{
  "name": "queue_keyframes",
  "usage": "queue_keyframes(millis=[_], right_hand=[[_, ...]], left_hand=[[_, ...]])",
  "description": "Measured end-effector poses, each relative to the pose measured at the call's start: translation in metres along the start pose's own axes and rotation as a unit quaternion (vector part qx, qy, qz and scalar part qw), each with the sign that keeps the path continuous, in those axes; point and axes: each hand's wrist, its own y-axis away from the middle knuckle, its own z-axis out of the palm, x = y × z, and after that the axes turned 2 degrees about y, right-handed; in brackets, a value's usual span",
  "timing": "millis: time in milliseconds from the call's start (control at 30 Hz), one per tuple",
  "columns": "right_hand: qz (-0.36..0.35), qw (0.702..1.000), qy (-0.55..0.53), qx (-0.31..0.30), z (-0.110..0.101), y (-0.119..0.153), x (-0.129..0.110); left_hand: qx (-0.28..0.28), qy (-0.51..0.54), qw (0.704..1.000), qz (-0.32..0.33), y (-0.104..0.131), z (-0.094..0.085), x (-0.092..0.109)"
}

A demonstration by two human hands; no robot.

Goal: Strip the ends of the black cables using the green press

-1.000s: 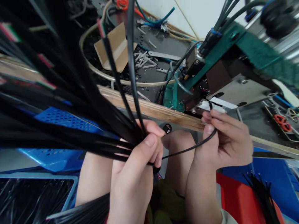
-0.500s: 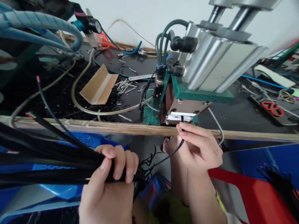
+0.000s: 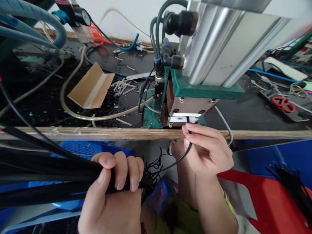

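Note:
My left hand is wrapped round a thick bundle of black cables, which stretches off to the left edge. Between the thumb and fingers of my right hand is pinched a single black cable. Its upper end lies in the narrow gap of a pneumatic press, across a white strip on the lower jaw. From my right hand this cable curves down and left toward loose cable ends near the bundle. The tip inside the press is hidden.
A wooden bench edge runs across the view. A folded cardboard piece, small offcuts and hoses lie left of the press. Red-handled scissors rest at the right. Below are a red stool and blue bins.
The view has shifted closer to the press, whose upper part has come down toward the lower jaw. My right hand keeps its pinch, and the bundle in my left hand sits slightly farther left.

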Motion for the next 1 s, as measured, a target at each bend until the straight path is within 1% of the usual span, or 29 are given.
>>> queue_keyframes(millis=[167, 367, 467, 700, 767, 900, 1000], right_hand=[[-0.011, 1.000, -0.019, 0.000, 0.0019, 0.0011, 0.0040], [0.015, 0.999, -0.051, -0.006, 0.0024, 0.0039, 0.0037], [0.014, 0.997, -0.069, -0.008, 0.0040, 0.0051, 0.0041], [0.008, 0.998, -0.066, -0.001, 0.0075, 0.0068, 0.0057], [0.012, 0.998, -0.062, 0.001, 0.0081, 0.0072, 0.0045], [0.015, 0.998, -0.063, -0.002, 0.0086, 0.0077, 0.0028], [0.012, 0.998, -0.067, -0.001, 0.0086, 0.0076, 0.0035]], left_hand=[[0.002, 0.006, 1.000, -0.002, -0.0021, -0.0015, -0.0013], [-0.009, -0.008, 1.000, 0.004, -0.0048, -0.0045, -0.0029], [-0.010, -0.006, 1.000, 0.005, -0.0047, -0.0052, -0.0031], [-0.006, -0.005, 1.000, 0.007, -0.0057, -0.0046, -0.0030], [0.008, -0.011, 1.000, 0.010, -0.0060, -0.0045, -0.0033], [0.051, -0.023, 0.998, 0.016, -0.0050, -0.0043, -0.0039], [0.052, -0.024, 0.998, 0.017, -0.0049, -0.0041, -0.0042]])
